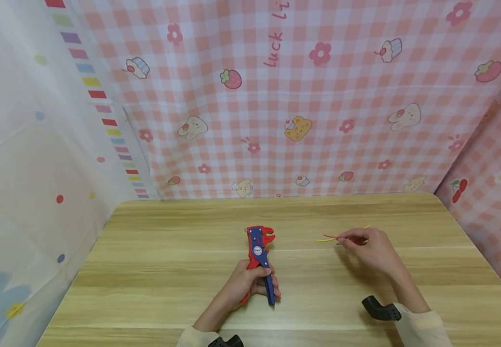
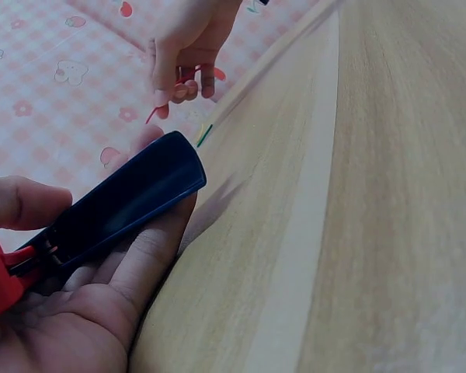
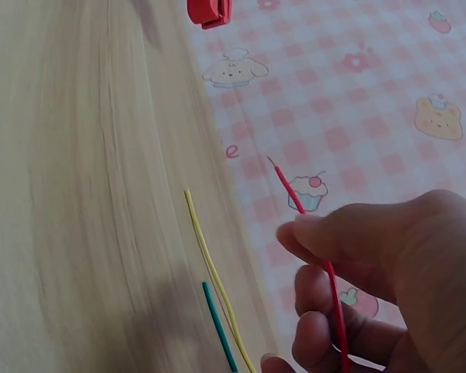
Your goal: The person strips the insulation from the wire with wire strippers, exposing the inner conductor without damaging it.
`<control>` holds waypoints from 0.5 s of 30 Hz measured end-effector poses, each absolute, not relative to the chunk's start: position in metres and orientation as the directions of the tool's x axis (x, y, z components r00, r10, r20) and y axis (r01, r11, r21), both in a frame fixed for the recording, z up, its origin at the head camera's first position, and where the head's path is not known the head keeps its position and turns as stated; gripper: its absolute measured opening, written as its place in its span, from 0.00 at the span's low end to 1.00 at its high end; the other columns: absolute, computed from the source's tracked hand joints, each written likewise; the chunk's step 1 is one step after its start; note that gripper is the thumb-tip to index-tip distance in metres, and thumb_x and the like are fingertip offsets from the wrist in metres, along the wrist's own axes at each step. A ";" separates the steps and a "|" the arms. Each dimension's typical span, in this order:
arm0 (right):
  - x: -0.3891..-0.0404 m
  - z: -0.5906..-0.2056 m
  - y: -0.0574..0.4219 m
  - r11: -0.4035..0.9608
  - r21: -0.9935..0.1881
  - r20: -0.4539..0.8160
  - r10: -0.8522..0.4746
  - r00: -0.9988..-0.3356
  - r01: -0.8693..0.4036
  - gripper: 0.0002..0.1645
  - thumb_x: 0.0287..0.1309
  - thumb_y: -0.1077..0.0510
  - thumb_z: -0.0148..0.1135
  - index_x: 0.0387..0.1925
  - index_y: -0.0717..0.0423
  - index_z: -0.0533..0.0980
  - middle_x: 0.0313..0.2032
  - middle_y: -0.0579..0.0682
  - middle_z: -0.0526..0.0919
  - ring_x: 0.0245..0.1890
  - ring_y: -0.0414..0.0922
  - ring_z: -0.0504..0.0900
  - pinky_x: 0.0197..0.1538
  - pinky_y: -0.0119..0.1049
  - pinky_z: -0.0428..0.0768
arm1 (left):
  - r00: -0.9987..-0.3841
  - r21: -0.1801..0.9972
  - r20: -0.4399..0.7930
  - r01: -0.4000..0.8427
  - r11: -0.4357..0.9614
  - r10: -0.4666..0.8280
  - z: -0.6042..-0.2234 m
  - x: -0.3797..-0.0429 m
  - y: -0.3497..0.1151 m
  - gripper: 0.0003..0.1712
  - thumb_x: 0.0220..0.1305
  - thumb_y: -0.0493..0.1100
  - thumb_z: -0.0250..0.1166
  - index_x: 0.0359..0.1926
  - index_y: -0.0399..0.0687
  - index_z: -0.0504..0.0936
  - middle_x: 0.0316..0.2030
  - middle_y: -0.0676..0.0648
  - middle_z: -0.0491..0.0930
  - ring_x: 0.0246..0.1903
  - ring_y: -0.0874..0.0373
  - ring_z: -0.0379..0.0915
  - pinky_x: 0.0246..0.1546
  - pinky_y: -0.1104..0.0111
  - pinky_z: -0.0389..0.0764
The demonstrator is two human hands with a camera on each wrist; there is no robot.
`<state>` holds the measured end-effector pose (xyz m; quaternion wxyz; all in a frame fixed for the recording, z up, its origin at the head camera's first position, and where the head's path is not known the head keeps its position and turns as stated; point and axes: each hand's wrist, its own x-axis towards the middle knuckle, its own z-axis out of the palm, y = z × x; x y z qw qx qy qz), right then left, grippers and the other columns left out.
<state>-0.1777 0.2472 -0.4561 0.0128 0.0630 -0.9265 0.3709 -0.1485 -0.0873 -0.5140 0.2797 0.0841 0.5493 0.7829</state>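
Observation:
My left hand [image 1: 250, 283] grips a wire stripper [image 1: 257, 250] with red and blue handles, its head pointing away from me. In the left wrist view the stripper's dark blue handle [image 2: 132, 194] lies across the fingers. The right hand [image 1: 369, 246] pinches a red wire [image 3: 291, 190] between thumb and forefinger. A short bare metal tip shows at the wire's free end. Below that hand, a yellow wire [image 3: 210, 260] and a green wire [image 3: 217, 325] lie side by side on the table. The wire's far end runs behind the fingers.
The wooden table [image 1: 155, 270] reaches back to a pink checked cloth [image 1: 250, 106] hanging behind it. A white dotted cloth [image 1: 50, 159] hangs on the left. Black wrist mounts [image 1: 380, 309] sit on both forearms.

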 end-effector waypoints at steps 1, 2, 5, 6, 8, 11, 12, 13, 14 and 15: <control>-0.178 -0.456 0.248 0.720 -0.682 0.068 -0.111 -0.991 -0.127 0.10 0.65 0.49 0.69 0.40 0.49 0.88 0.37 0.48 0.89 0.33 0.39 0.77 0.34 0.29 0.74 | -0.830 0.908 -0.174 -0.343 -0.240 0.530 -0.514 -0.149 -0.087 0.14 0.70 0.35 0.57 0.47 0.24 0.71 0.30 0.46 0.86 0.29 0.52 0.89 0.39 0.55 0.90; -0.178 -0.456 0.250 0.725 -0.676 0.066 -0.115 -0.991 -0.129 0.09 0.65 0.50 0.70 0.40 0.49 0.89 0.38 0.48 0.89 0.34 0.39 0.77 0.34 0.29 0.74 | -0.830 0.908 -0.175 -0.344 -0.240 0.530 -0.514 -0.149 -0.087 0.13 0.70 0.35 0.57 0.47 0.25 0.71 0.30 0.46 0.86 0.29 0.52 0.89 0.39 0.55 0.90; -0.177 -0.456 0.254 0.742 -0.657 0.046 -0.134 -0.990 -0.131 0.06 0.63 0.52 0.71 0.39 0.47 0.89 0.39 0.48 0.88 0.35 0.40 0.77 0.35 0.30 0.74 | -0.832 0.907 -0.182 -0.347 -0.237 0.525 -0.515 -0.149 -0.087 0.14 0.70 0.35 0.56 0.48 0.25 0.71 0.30 0.46 0.86 0.29 0.52 0.89 0.39 0.56 0.90; -0.176 -0.456 0.256 0.751 -0.647 0.038 -0.142 -0.989 -0.132 0.05 0.63 0.53 0.71 0.38 0.47 0.89 0.38 0.48 0.88 0.35 0.40 0.77 0.36 0.30 0.74 | -0.832 0.908 -0.184 -0.348 -0.235 0.523 -0.515 -0.149 -0.087 0.14 0.70 0.35 0.56 0.48 0.25 0.71 0.30 0.46 0.86 0.29 0.52 0.89 0.38 0.56 0.90; -0.176 -0.456 0.258 0.761 -0.634 0.018 -0.164 -0.986 -0.138 0.04 0.62 0.55 0.71 0.38 0.48 0.89 0.37 0.48 0.88 0.34 0.41 0.76 0.35 0.31 0.73 | -0.834 0.908 -0.190 -0.350 -0.231 0.518 -0.515 -0.149 -0.087 0.14 0.70 0.36 0.56 0.48 0.25 0.71 0.30 0.46 0.86 0.29 0.52 0.89 0.39 0.55 0.90; -0.176 -0.457 0.262 0.770 -0.621 -0.009 -0.196 -0.980 -0.148 0.03 0.60 0.57 0.72 0.36 0.48 0.89 0.36 0.47 0.88 0.32 0.40 0.75 0.34 0.30 0.73 | -0.835 0.910 -0.190 -0.348 -0.227 0.516 -0.515 -0.149 -0.087 0.15 0.70 0.36 0.56 0.49 0.24 0.71 0.30 0.45 0.86 0.29 0.52 0.89 0.39 0.54 0.90; -0.175 -0.457 0.263 0.769 -0.621 -0.019 -0.206 -0.978 -0.150 0.03 0.60 0.58 0.72 0.35 0.48 0.89 0.36 0.47 0.88 0.32 0.39 0.75 0.33 0.29 0.73 | -0.835 0.909 -0.191 -0.348 -0.228 0.516 -0.515 -0.149 -0.087 0.15 0.71 0.36 0.56 0.49 0.24 0.71 0.30 0.45 0.86 0.29 0.52 0.89 0.39 0.54 0.90; -0.175 -0.458 0.264 0.767 -0.623 -0.027 -0.216 -0.976 -0.153 0.03 0.59 0.58 0.73 0.35 0.49 0.89 0.35 0.47 0.89 0.31 0.38 0.75 0.33 0.28 0.73 | -0.835 0.909 -0.192 -0.349 -0.228 0.515 -0.515 -0.149 -0.087 0.15 0.71 0.36 0.56 0.49 0.24 0.71 0.30 0.45 0.86 0.29 0.52 0.89 0.39 0.54 0.90; -0.175 -0.457 0.265 0.766 -0.626 -0.037 -0.219 -0.975 -0.149 0.02 0.59 0.58 0.73 0.35 0.49 0.89 0.35 0.47 0.89 0.31 0.38 0.76 0.32 0.28 0.74 | -0.836 0.908 -0.192 -0.350 -0.230 0.515 -0.515 -0.149 -0.087 0.15 0.71 0.36 0.56 0.49 0.24 0.71 0.30 0.45 0.86 0.29 0.52 0.89 0.39 0.53 0.90; -0.174 -0.457 0.266 0.766 -0.626 -0.045 -0.223 -0.974 -0.147 0.02 0.58 0.58 0.73 0.34 0.50 0.89 0.35 0.47 0.89 0.31 0.38 0.77 0.32 0.28 0.74 | -0.836 0.908 -0.191 -0.350 -0.231 0.515 -0.515 -0.149 -0.087 0.15 0.71 0.36 0.56 0.49 0.24 0.71 0.30 0.45 0.86 0.29 0.52 0.89 0.39 0.53 0.90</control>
